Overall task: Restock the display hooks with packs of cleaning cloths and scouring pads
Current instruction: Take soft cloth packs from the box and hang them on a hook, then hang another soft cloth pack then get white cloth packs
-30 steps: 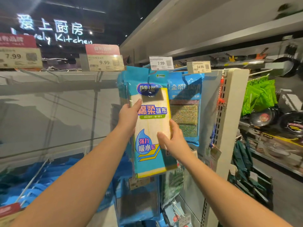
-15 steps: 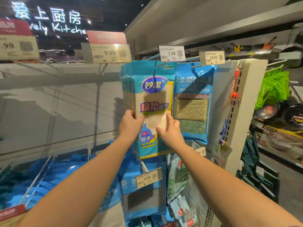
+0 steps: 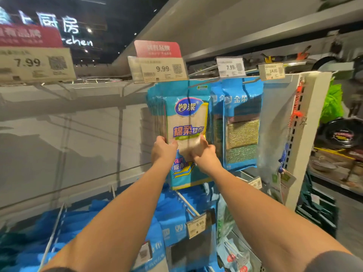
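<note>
left price tag [image 3: 35, 63] blurred, edge-cut

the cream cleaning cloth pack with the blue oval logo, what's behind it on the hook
Behind the front cream cleaning cloth pack, held by the left hand and right hand, blue edges of more packs fan out to its left. Their faces and their number are covered.
</note>
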Demonstrator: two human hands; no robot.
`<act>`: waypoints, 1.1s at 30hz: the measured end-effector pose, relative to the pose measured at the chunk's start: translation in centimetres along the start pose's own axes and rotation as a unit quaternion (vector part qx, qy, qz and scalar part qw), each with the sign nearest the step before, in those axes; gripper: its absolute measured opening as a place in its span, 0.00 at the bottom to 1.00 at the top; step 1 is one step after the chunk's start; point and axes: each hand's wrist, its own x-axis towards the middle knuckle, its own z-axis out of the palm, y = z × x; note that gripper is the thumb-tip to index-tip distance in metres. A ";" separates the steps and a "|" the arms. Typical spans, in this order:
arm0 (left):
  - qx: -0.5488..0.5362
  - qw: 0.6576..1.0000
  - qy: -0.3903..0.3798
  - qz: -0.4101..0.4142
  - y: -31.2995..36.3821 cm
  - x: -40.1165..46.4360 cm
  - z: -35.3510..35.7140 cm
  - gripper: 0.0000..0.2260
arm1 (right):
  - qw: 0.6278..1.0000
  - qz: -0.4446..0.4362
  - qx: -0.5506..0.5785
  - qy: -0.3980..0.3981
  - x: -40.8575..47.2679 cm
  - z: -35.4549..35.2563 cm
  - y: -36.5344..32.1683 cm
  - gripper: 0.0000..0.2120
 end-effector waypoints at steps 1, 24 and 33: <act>-0.009 1.000 -0.007 0.003 -0.2 -0.1 0.0 0.15 | 1.000 0.005 -0.013 0.000 -0.3 -0.1 0.0 0.37; 0.077 0.989 -0.114 0.052 -12.2 -40.4 -21.0 0.06 | 0.988 -0.006 -0.084 -0.131 -46.1 -4.3 1.2 0.23; 0.197 0.964 -0.171 -0.048 -22.0 -62.9 -38.5 0.08 | 0.952 0.008 -0.153 -0.264 -71.5 1.6 -2.9 0.25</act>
